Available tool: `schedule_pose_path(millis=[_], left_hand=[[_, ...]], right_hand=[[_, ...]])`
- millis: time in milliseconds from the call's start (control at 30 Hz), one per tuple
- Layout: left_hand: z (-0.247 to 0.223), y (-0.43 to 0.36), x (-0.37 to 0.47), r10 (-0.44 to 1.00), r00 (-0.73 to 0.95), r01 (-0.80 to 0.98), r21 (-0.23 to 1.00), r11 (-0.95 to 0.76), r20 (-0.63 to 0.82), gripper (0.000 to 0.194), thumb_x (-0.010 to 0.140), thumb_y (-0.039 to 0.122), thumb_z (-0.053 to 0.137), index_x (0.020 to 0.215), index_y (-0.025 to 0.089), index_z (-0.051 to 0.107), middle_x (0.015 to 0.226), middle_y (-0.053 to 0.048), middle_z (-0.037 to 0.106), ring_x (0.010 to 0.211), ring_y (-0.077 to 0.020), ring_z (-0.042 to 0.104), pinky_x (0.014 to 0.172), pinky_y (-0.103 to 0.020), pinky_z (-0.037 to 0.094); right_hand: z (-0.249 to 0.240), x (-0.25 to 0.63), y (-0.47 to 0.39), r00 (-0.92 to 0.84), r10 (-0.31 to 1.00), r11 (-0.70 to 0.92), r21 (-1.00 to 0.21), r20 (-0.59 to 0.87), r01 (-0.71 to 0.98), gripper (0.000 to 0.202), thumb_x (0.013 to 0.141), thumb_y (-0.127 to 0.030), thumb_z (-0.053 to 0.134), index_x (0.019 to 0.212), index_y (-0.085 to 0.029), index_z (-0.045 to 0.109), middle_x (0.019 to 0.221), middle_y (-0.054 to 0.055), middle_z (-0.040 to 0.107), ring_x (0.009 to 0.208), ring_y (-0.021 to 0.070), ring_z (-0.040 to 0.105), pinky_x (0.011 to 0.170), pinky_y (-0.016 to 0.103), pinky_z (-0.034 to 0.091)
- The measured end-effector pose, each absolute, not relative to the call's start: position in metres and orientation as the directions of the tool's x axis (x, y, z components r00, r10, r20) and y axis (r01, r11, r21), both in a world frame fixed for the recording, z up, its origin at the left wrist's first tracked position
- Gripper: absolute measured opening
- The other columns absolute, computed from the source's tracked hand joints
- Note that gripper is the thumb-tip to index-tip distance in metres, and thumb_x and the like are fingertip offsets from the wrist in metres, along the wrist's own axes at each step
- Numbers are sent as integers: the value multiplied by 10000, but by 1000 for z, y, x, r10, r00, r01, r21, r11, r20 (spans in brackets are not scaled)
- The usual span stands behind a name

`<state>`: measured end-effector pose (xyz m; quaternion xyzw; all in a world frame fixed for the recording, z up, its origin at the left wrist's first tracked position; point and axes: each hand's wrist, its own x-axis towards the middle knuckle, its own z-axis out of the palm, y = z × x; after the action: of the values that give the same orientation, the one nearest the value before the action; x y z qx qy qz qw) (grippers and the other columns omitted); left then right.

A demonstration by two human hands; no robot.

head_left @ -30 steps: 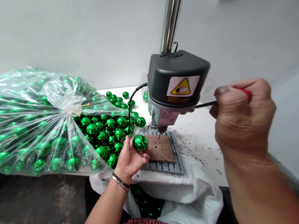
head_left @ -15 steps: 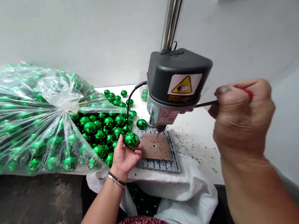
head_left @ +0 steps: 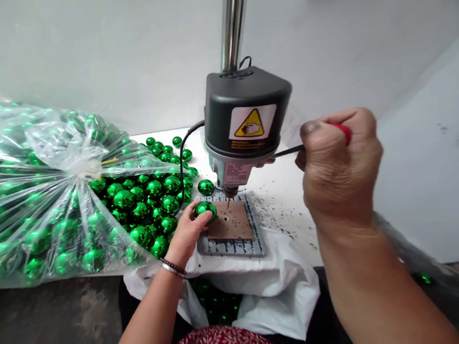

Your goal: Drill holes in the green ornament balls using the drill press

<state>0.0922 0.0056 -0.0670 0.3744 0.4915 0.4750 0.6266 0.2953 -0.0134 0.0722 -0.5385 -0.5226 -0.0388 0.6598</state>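
Note:
My left hand is closed around a shiny green ball, thumb across its front, at the left edge of a brown board. That board has a small hole and lies on the grey slotted base of a bench drill press. Above the hole hangs the drill bit, apart from the ball. To the right, my right hand is wrapped round the red-ended feed lever of the drill press. Dark shavings are scattered over the board and base.
A large clear plastic bag full of green balls lies on the left, with loose balls beside it. A black cable runs down behind my left hand. Below the white table, an open white sack holds more balls.
My left hand has turned from palm-up to thumb-over and brought the ball rightward over the board's edge. My right hand stays on the lever. The whole view has shifted somewhat.

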Motion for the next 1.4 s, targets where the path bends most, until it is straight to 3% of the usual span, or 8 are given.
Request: schedule_pose_path(millis=[133, 333, 633, 867, 1100, 1400], left_hand=[[-73, 15, 96, 997, 38, 104, 993, 61, -65, 533, 631, 279, 871, 1132, 206, 706, 1088, -52, 716, 1019, -222, 635, 996, -343, 474], [-75, 22, 101, 990, 139, 295, 955, -28, -14, 579, 678, 296, 833, 1227, 196, 678, 1175, -87, 712, 1127, -280, 633, 1082, -420, 430], [-72, 27, 107, 974, 222, 375, 925, -53, -34, 586, 639, 258, 850, 1207, 216, 709, 1130, -76, 731, 1155, -313, 615, 1109, -452, 396], [-69, 26, 113, 962, 260, 305, 939, -158, 78, 583, 498, 123, 900, 1040, 280, 756, 1232, -71, 688, 1331, -351, 473, 1204, -468, 275], [-76, 22, 110, 952, 296, 328, 929, -174, 74, 522, 629, 288, 875, 1134, 278, 746, 1190, -75, 710, 1242, -334, 556, 1183, -458, 305], [-73, 40, 108, 952, 299, 402, 914, -58, -71, 553, 734, 417, 777, 1235, 193, 717, 1185, -77, 748, 1163, -297, 652, 1086, -404, 441]], right_hand=[[79, 291, -16, 528, 568, 391, -771, 631, 502, 207, 865, -384, 527, 828, -184, 491, 684, -39, 474, 634, 47, 466, 629, 245, 421], [80, 290, -17, 457, 557, 419, -710, 693, 566, 235, 916, -383, 495, 824, -175, 435, 684, -59, 428, 610, 20, 399, 625, 212, 392], [83, 289, -18, 487, 563, 400, -736, 668, 546, 260, 920, -395, 516, 815, -175, 427, 665, -77, 400, 603, 10, 393, 656, 202, 403], [82, 290, -19, 457, 559, 404, -709, 692, 578, 233, 928, -376, 496, 830, -178, 422, 675, -72, 384, 614, 15, 394, 683, 218, 412], [81, 290, -19, 463, 567, 406, -720, 681, 563, 277, 928, -420, 496, 828, -174, 417, 696, -66, 414, 633, 13, 412, 676, 205, 414], [80, 291, -19, 431, 570, 399, -693, 700, 600, 291, 949, -441, 459, 847, -173, 406, 705, -66, 386, 641, -2, 401, 680, 169, 416]])
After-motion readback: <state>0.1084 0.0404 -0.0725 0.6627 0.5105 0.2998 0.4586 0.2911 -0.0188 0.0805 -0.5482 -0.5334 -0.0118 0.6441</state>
